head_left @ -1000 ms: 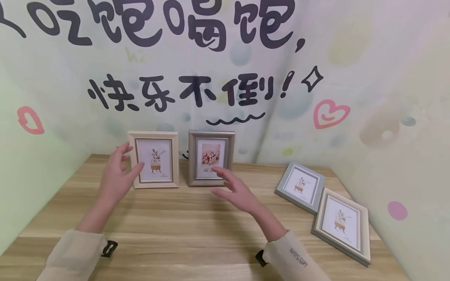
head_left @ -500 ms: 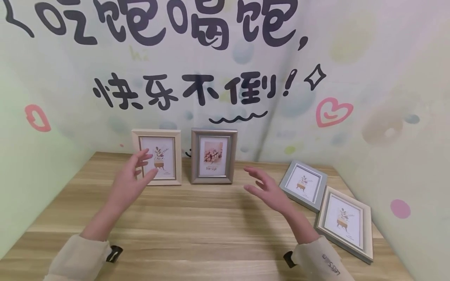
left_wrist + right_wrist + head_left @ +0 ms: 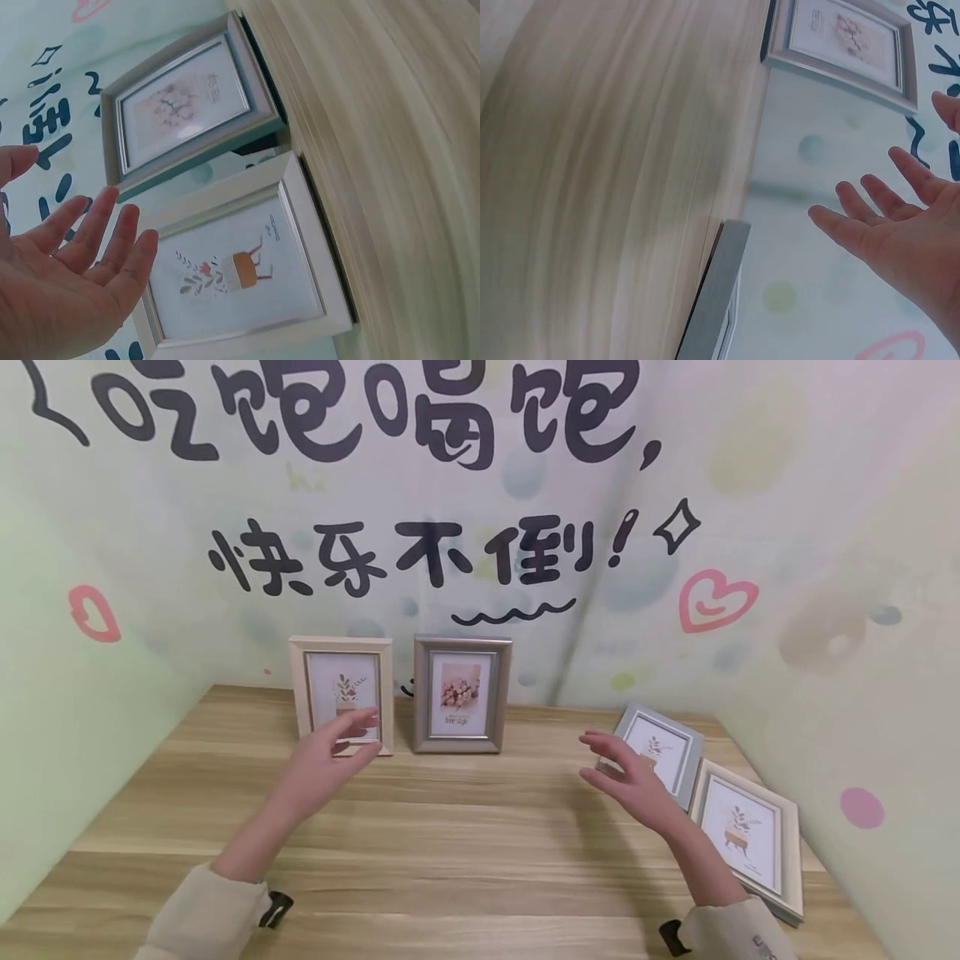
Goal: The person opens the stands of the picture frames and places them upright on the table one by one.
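Observation:
My left hand (image 3: 322, 768) hovers in front of the cream picture frame (image 3: 298, 693), covering its lower part in the head view; its fingers are spread and hold nothing. That frame stands upright at the back of the table, showing a potted-plant print. Beside it on the right, a grey-brown picture frame (image 3: 422, 693) with a flower photo also stands. My right hand (image 3: 630, 781), likewise holding nothing, is held over the table and overlaps a blue-grey picture frame (image 3: 686, 760) lying flat. In the right wrist view the right hand (image 3: 915, 225) has its fingers extended.
Another cream picture frame (image 3: 789, 852) lies at the right edge of the wooden table (image 3: 465, 860), against the blue-grey one. Behind the table hangs a printed backdrop (image 3: 480, 602) with large black characters, and walls rise at both sides.
Both hands have moved right: the left from beside the standing cream frame to in front of it, the right away from the grey-brown frame. The head view has shifted slightly. All frames stay put.

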### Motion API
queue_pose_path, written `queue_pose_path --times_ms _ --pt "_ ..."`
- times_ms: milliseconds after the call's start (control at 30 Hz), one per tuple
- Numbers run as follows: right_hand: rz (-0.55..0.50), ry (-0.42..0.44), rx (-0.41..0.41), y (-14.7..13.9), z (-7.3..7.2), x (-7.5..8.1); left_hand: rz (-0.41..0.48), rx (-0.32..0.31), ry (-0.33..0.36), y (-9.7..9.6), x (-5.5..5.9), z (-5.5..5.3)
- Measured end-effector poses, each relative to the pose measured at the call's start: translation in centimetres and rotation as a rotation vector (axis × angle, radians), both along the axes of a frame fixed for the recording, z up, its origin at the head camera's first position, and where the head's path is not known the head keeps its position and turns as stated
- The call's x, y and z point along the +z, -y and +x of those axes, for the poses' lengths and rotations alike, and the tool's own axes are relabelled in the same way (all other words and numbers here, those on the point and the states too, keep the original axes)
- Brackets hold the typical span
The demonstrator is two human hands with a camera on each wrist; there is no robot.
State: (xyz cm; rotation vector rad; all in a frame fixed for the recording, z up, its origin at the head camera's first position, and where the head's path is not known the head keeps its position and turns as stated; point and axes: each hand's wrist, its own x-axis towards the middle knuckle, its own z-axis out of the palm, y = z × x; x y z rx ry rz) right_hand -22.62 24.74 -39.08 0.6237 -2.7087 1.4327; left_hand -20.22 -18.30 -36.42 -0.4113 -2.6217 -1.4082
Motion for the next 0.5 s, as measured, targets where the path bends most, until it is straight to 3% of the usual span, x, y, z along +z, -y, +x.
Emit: queue_pose_path --times_ms 233,500 --pt "0.056 -0.036 -0.073 -2.7 0.9 0.2 -0.010 -0.077 -0.003 -1.9 -0.2 -0.4" --pt "0.107 -0.057 -0.091 -5.9 2.3 0.9 -0.020 -0.267 0.014 -3.4 -0.4 -1.0"
